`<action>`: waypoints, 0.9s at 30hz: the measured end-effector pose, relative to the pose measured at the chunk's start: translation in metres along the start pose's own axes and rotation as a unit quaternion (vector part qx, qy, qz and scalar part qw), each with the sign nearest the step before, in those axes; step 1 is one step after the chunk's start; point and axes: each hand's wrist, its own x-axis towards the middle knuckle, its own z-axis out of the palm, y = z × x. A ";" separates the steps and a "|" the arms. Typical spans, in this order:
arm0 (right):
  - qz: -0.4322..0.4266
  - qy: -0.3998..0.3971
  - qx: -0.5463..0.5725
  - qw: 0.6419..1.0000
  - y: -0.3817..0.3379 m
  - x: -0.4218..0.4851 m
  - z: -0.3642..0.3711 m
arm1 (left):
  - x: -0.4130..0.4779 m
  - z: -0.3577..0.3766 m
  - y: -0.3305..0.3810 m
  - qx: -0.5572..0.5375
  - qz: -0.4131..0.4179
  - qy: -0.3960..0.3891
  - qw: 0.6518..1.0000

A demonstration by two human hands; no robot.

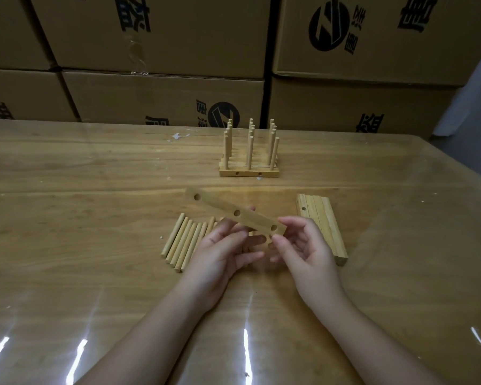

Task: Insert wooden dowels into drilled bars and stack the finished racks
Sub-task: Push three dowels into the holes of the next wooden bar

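Hands meet above the middle of the desk (pixel 95 190), both on one drilled bar (pixel 220 205) held clear of the surface. The bar slants from far left down to near right, and three round holes show along its upper face. The left hand (pixel 222 254) takes it near the middle, its grip clamped on the wood: the thumb lies at the near edge and a fingertip shows past the far edge. The right hand (pixel 308 251) has the near right end, its grip closed on that end between thumb and forefinger, the other fingers loosely curled below. Under and to the left of the hands a row of loose dowels (pixel 182 243) lies side by side on the desk, partly hidden by the left hand. Just right of the right hand a bundle of spare bars (pixel 324 226) lies flat, packed edge to edge. Farther back stand the finished racks (pixel 249 162), stacked one behind another with their dowels upright in three columns. Cardboard boxes (pixel 156 98) with dark printing are piled along the far edge of the desk.
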 end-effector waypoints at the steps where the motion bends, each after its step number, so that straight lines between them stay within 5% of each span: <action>1: -0.001 0.010 0.014 1.000 -0.001 0.001 -0.001 | 0.000 0.001 -0.001 0.012 0.002 0.016 1.000; 6: -0.014 0.114 0.080 0.990 -0.002 0.007 -0.010 | 0.001 0.003 0.000 -0.019 0.001 0.051 0.998; 14: 0.005 0.164 0.158 0.974 0.000 0.017 -0.021 | 0.000 0.001 0.004 0.024 -0.037 -0.019 0.999; 23: 0.025 0.184 0.183 0.965 0.002 0.026 -0.036 | 0.001 0.001 0.000 0.073 0.065 0.112 0.989; 27: 0.029 0.154 0.156 0.975 0.001 0.024 -0.030 | -0.005 0.006 -0.006 0.194 0.027 0.011 0.981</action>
